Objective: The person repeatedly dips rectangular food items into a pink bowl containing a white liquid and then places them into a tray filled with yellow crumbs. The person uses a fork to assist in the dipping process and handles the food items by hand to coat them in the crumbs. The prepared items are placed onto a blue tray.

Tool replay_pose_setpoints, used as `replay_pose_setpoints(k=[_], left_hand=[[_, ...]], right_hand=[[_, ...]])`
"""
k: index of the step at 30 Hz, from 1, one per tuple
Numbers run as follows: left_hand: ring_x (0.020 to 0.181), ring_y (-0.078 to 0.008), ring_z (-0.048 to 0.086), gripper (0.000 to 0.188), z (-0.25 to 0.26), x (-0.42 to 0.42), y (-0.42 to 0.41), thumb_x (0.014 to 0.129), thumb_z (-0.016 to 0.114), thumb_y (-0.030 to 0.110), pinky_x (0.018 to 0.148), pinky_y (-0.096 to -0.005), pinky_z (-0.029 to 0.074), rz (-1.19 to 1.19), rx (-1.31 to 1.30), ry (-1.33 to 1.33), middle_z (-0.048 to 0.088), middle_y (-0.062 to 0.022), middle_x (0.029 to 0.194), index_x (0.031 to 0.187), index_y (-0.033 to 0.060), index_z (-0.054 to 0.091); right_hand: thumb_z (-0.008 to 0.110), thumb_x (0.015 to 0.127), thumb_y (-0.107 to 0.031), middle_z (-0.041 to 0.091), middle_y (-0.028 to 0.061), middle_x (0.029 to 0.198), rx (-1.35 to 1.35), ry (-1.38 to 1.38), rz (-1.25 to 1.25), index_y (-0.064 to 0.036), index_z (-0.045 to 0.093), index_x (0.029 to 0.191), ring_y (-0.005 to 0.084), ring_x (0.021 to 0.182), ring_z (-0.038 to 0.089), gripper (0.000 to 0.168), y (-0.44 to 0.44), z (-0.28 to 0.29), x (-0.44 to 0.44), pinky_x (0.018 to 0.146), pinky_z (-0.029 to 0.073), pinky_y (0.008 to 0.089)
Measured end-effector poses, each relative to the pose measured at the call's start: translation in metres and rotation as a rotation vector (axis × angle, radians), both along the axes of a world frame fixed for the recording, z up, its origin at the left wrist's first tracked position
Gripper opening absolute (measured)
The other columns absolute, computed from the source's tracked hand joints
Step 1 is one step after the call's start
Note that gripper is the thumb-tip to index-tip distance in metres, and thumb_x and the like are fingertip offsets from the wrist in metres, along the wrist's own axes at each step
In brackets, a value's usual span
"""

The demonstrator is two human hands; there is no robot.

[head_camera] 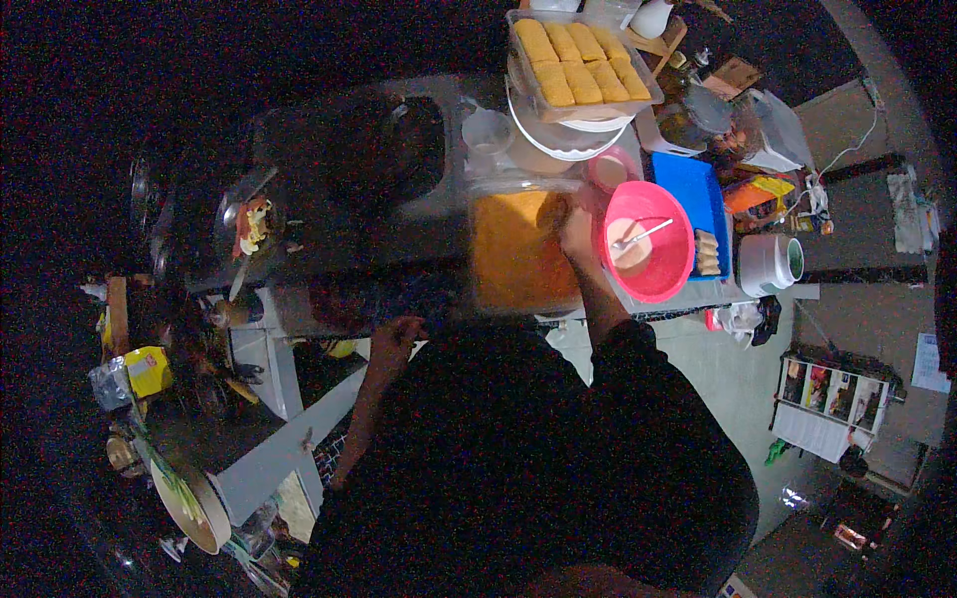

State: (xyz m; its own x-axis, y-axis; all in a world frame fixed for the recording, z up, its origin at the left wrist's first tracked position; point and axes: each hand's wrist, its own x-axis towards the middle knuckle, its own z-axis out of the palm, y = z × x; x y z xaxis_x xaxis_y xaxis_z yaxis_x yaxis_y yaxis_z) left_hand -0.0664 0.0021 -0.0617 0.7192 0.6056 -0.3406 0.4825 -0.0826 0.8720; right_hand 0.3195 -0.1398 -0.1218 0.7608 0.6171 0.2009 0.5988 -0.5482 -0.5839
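My right hand (577, 233) is at the right side of a shallow clear container (497, 308) holding orange-yellow crumbs (523, 247). Its fingers are in shadow, so I cannot tell whether they hold anything. Just right of that hand stands a pink bowl (669, 254) with pale liquid (628, 258) and a light-coloured spoon (649, 232). Beyond it, a blue tray (684, 187) carries several pale rolls (706, 253). Crumb-coated rolls (572, 63) fill a clear plastic box (650, 103) at the back. My left hand (400, 335) is near the counter's front edge, fingers curled; its grip is unclear.
A clear cup (487, 131) and a small pink cup (611, 168) stand behind the crumbs. A dark sink (396, 149) lies to the left, with a plate of scraps (254, 224) beyond. A white tub (766, 265) stands at the right end.
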Motion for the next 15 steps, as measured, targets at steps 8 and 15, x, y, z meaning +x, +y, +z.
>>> replay_pose_setpoints(k=[8, 15], left_hand=[[0.079, -0.0137, 0.065, 0.034, -0.013, -0.002, 0.002, 0.095, 0.053, 0.033, 0.067, -0.0295, 0.049, -0.054, -0.051, 0.09, 0.071, -0.0073, 0.087, 0.107, 0.0037, 0.065], [0.082, -0.0148, 0.066, 0.035, 0.001, 0.01, -0.001, 0.095, 0.052, 0.033, 0.071, -0.0301, 0.05, -0.09, -0.078, 0.081, 0.071, -0.0078, 0.088, 0.11, 0.0027, 0.063]], right_hand=[[0.051, 0.092, -0.028, 0.064, 0.0221, 0.083, -0.243, 0.186, 0.229, -0.002, 0.063, 0.095, 0.0399, 0.071, 0.062, 0.029, 0.002, -0.042, 0.014, 0.066, 0.05, 0.0449], [0.057, 0.085, -0.02, 0.065, 0.0188, 0.093, 0.123, 0.156, 0.666, -0.005, 0.067, 0.084, 0.0348, 0.082, 0.061, 0.018, 0.053, -0.027, -0.006, 0.072, 0.049, 0.0397]])
